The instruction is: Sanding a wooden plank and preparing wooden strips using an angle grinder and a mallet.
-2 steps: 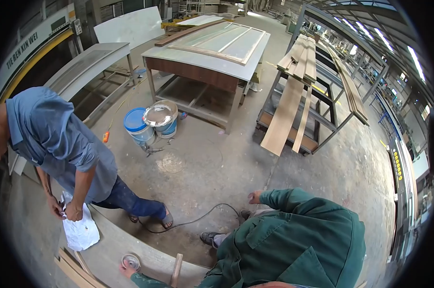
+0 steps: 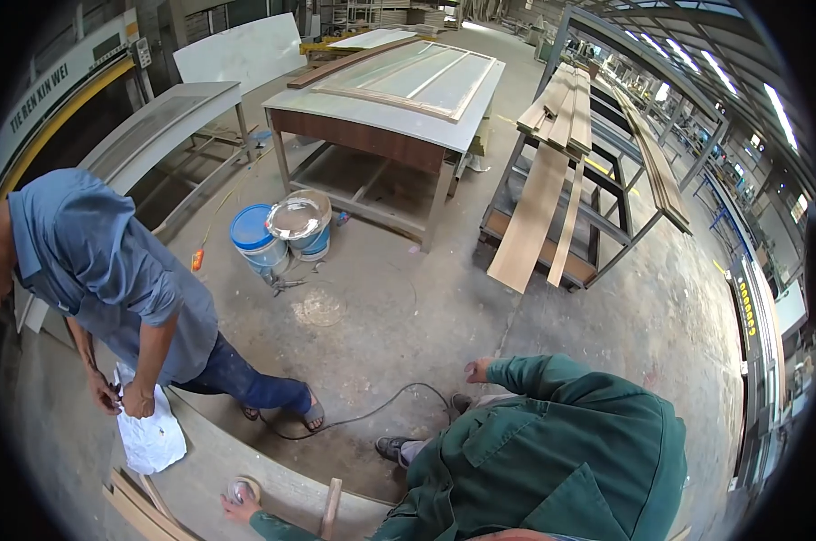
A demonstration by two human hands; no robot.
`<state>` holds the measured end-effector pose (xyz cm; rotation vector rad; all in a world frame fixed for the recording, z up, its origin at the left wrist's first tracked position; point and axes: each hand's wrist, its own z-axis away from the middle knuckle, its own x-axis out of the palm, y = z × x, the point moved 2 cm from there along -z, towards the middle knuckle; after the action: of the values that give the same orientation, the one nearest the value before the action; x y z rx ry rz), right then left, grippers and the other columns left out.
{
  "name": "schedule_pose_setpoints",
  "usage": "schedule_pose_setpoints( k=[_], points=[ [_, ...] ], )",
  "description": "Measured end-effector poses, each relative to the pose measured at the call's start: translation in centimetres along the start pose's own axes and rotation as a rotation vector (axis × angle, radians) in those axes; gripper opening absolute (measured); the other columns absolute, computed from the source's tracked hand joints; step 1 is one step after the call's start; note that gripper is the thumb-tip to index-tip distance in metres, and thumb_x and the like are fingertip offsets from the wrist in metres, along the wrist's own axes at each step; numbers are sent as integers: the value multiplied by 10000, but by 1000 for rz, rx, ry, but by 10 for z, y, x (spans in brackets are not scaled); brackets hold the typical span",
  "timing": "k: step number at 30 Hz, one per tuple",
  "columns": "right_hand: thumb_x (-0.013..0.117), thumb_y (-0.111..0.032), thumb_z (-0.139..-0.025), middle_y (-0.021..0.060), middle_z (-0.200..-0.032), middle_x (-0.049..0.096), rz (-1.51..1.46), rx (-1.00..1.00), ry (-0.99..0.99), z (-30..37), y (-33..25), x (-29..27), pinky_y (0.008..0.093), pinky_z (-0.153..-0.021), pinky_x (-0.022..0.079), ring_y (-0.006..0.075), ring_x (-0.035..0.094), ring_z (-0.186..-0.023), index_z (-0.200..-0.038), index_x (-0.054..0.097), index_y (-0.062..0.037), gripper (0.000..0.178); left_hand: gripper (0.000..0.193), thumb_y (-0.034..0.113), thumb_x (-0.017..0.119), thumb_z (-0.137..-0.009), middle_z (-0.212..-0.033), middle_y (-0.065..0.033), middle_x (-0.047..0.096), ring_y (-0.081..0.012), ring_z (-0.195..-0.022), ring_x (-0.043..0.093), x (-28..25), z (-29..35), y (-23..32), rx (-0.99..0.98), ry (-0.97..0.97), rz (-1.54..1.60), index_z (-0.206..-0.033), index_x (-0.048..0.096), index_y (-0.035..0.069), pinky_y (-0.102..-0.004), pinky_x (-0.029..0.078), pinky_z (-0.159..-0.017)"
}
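Observation:
At the lower left, my left hand (image 2: 238, 509) is closed around a small round pale object (image 2: 244, 490), perhaps a roll of tape, on the grey bench top (image 2: 286, 487). Its fingers cover part of the object. Out over the floor, beside my green jacket, my right hand (image 2: 477, 370) hangs with its fingers loosely apart and nothing visible in it. A short wooden strip (image 2: 332, 509) lies across the bench to the right of my left hand. Left of that hand, a white crumpled sheet (image 2: 152, 437) hangs under a co-worker's hands (image 2: 135, 400).
Wooden strips (image 2: 137, 505) lie at the bench's left end. A dark cable (image 2: 363, 419) curves over the floor near our feet. Two buckets (image 2: 262, 236) stand before a table (image 2: 372, 126) bearing a framed panel. Boards (image 2: 530, 216) rest on a metal rack at the right.
My left hand has shifted onto the round object, and its fingers now cover more of it. My right hand and the co-worker stay nearly still.

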<state>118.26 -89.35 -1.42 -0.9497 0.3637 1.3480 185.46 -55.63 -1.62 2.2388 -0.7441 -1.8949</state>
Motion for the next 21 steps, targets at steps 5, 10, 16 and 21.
schedule_pose_setpoints(
  k=[5, 10, 16, 21],
  points=[
    [708, -431, -715, 187, -1023, 670, -62, 32, 16, 15, 18, -2, 399, -894, 487, 352, 629, -985, -1147, 656, -120, 535, 710, 522, 629, -790, -1338, -191, 444, -385, -1166, 459, -13, 77, 34, 463, -121, -25, -1324, 473, 81, -501, 344, -978],
    [716, -424, -727, 156, -979, 685, -137, 72, -16, 22, 61, 21, 385, -856, 500, 313, 645, -946, -1152, 647, -105, 535, 757, 614, 640, -769, -1227, -268, 507, -436, -1153, 475, -95, 194, 111, 451, -611, 126, -1285, 531, 71, -505, 395, -975],
    [713, -350, -771, 136, -872, 688, -261, 16, -87, 30, 119, 40, 359, -668, 525, 218, 665, -734, -1125, 635, -49, 471, 263, 222, 585, -826, -1009, -208, 559, -400, -920, 542, -72, 211, 86, 450, -687, -128, -1014, 569, 38, -491, 461, -818],
    [671, -254, -823, 134, -877, 664, -829, 148, -194, 13, 203, 69, 322, -486, 501, 212, 627, -576, -1229, 544, 5, 498, 289, 1, 563, -705, -960, -130, 569, -376, -860, 582, -127, 231, 110, 584, -416, -99, -964, 559, 127, -481, 484, -720]
  ],
)
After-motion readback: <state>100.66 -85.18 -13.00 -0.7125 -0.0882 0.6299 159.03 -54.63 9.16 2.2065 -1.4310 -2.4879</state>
